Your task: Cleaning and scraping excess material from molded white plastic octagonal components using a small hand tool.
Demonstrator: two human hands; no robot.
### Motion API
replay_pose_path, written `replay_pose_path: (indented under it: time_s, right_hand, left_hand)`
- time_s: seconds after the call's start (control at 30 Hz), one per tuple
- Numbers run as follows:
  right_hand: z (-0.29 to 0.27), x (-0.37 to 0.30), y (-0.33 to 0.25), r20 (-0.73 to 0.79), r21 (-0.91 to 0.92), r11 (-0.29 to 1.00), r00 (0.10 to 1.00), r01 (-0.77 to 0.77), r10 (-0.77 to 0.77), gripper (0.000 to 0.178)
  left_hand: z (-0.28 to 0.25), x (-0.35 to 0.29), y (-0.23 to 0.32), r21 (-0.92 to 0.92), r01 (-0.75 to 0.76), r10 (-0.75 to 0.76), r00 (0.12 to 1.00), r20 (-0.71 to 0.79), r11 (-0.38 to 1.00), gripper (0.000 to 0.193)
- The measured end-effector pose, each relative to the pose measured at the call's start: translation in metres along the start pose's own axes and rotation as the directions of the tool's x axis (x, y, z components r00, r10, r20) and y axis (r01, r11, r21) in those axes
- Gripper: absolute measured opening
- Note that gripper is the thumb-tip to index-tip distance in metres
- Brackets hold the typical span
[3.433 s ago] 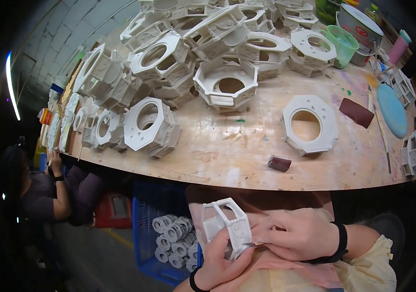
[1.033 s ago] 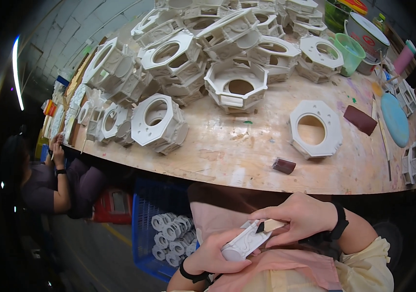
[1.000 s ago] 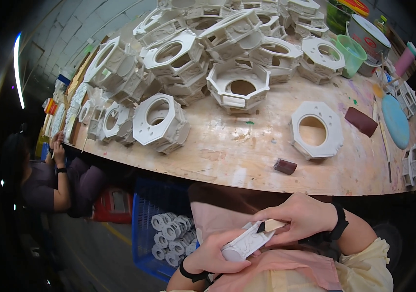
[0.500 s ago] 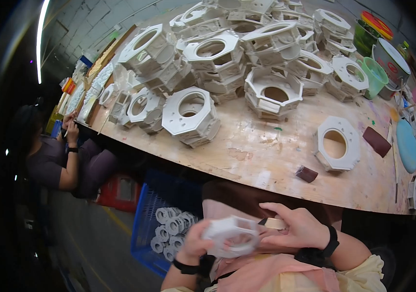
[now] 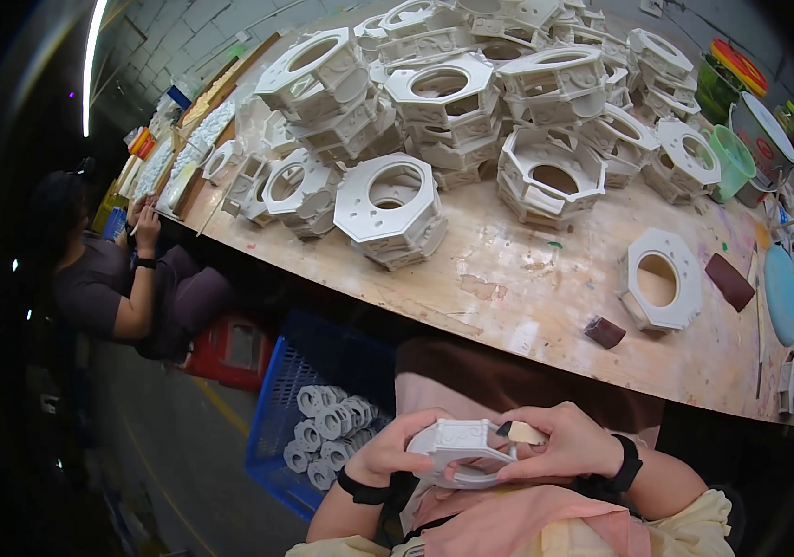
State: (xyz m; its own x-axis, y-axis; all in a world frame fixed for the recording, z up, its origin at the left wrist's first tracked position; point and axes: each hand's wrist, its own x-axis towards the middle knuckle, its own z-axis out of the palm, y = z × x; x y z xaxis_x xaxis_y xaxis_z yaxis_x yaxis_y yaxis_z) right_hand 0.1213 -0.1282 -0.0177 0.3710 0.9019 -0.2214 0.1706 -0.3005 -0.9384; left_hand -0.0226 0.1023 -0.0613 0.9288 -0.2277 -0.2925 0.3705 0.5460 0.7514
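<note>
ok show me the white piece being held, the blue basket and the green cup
white octagonal piece (image 5: 462,434): head view, on its upper side wall
blue basket (image 5: 310,364): head view, on its perforated wall
green cup (image 5: 733,160): head view, on its side

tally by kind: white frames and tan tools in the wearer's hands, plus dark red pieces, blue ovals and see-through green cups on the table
Held white frame: 1
Held tan tool: 1
Dark red pieces: 2
Blue oval: 1
See-through green cup: 1
Total: 6
</note>
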Motion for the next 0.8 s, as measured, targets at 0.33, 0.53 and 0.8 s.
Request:
replay_pose_path:
  time_s: [0.33, 0.53, 0.8]
  right_hand:
    - [0.003, -0.009, -0.005, -0.348, -0.025, 0.989, 0.926, 0.143, -0.143, 0.036]
    - [0.006, -0.012, -0.001, -0.440, -0.113, 0.981, 0.878, 0.157, -0.191, 0.033]
    - [0.012, -0.012, 0.000, -0.451, -0.253, 0.940, 0.831, 0.229, -0.324, 0.033]
  left_hand:
    - [0.013, 0.003, -0.013, 0.449, -0.588, 0.735, 0.462, -0.496, 0.673, 0.032]
    - [0.058, -0.036, -0.020, 0.603, -0.205, 0.370, 0.915, -0.161, 0.771, 0.021]
    - [0.075, -0.007, -0.032, 0.145, -0.146, 0.178, 0.955, -0.238, 0.979, 0.052]
